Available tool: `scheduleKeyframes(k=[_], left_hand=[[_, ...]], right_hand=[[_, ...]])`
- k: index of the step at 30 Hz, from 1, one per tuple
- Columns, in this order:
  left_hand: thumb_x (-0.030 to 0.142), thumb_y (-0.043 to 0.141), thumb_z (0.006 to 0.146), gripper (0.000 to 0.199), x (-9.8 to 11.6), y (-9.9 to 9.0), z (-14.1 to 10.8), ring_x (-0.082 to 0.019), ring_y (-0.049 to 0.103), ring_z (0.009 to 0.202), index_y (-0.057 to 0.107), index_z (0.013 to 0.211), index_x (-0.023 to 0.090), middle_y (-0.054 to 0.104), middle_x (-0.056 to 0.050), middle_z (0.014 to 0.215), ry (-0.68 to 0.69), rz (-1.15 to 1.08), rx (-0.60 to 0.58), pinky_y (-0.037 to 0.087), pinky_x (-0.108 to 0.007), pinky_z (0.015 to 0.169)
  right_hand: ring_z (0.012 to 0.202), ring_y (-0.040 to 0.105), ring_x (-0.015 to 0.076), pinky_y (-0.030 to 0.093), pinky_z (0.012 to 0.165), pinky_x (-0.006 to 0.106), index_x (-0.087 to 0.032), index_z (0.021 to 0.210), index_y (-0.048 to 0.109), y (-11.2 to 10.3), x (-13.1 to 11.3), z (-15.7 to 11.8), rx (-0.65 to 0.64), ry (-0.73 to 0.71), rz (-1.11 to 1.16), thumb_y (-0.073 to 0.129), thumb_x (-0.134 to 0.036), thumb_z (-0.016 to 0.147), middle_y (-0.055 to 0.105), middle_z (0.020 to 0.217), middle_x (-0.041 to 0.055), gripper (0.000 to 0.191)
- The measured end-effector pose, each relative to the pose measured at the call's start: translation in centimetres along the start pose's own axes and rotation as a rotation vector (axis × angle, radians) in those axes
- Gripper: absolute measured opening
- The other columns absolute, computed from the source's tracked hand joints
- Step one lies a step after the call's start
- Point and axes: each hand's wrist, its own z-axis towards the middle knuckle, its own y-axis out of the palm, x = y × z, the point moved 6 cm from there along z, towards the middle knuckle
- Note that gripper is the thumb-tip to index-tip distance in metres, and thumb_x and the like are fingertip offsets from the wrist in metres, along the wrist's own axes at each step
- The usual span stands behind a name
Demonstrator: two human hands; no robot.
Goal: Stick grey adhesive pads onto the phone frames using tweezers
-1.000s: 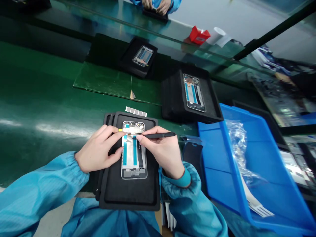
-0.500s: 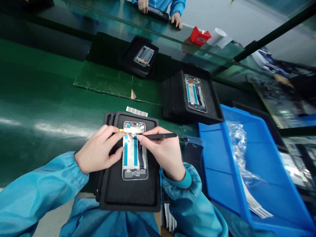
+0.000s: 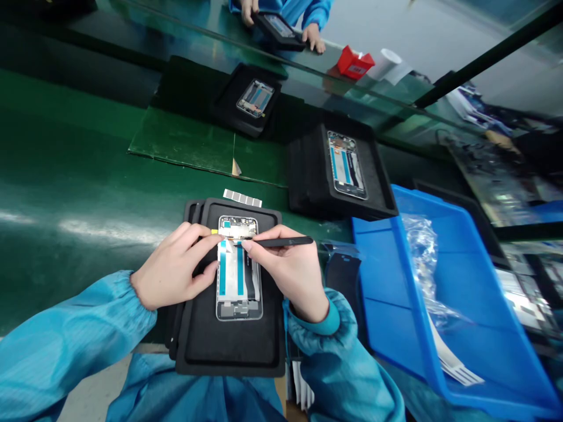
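Note:
An opened phone (image 3: 240, 309), its circuit board and blue strips exposed, lies in a black tray (image 3: 206, 346) on top of a small stack. My left hand (image 3: 173, 266) steadies the phone by its left edge, with the index fingertip near the board and the thumb lower down. A yellow tab (image 3: 214, 231) sticks out beside that index finger. In my right hand (image 3: 285, 266) is a pair of black tweezers (image 3: 285, 241), closed between thumb and fingers. Their tip reaches the lower edge of the board; my fingers partly hide what it touches.
Beyond the tray lies a strip of grey labels (image 3: 243, 198). Stacked black trays (image 3: 303, 181) bear another opened phone (image 3: 347, 167); a further tray (image 3: 229, 111) stands farther back. At right sits a blue bin (image 3: 382, 281) with clear plastic. Across the bench are a co-worker's hands (image 3: 313, 38).
My hands and the phone stay almost in place, with only a tiny shift in view. Across the bench, the co-worker's tray has tilted up and come nearer.

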Motion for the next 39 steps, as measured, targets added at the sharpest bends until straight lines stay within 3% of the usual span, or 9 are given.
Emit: scheduleKeyframes(k=[7, 33, 39], left_hand=[[0.026, 0.051, 0.095, 0.036, -0.08, 0.12, -0.05, -0.025, 0.055, 0.100, 0.056, 0.129, 0.017, 0.060, -0.012, 0.114, -0.018, 0.003, -0.007, 0.050, -0.042, 0.085], [0.025, 0.052, 0.094, 0.037, 0.14, -0.07, 0.06, -0.025, 0.053, 0.099, 0.059, 0.128, 0.011, 0.059, -0.013, 0.114, 0.018, 0.014, -0.004, 0.049, -0.040, 0.085], [0.032, 0.050, 0.097, 0.041, 0.21, -0.04, 0.10, -0.025, 0.050, 0.094, 0.060, 0.134, 0.019, 0.055, -0.012, 0.109, 0.045, 0.060, -0.064, 0.048, -0.041, 0.080]], right_hand=[[0.063, 0.072, 0.0198, 0.061, 0.057, 0.030, -0.021, 0.070, 0.071, -0.04, -0.16, 0.03, 0.005, -0.008, -0.024, 0.088, -0.036, 0.069, 0.076, 0.072, 0.0037, 0.022], [0.063, 0.071, 0.0182, 0.060, 0.058, 0.028, -0.019, 0.071, 0.071, 0.03, -0.21, 0.03, 0.007, -0.016, -0.038, 0.086, -0.032, 0.070, 0.075, 0.073, 0.0030, 0.020], [0.063, 0.071, 0.0174, 0.060, 0.058, 0.027, -0.019, 0.071, 0.071, 0.03, -0.14, 0.04, 0.002, -0.016, -0.041, 0.086, -0.031, 0.069, 0.075, 0.072, 0.0024, 0.020]])
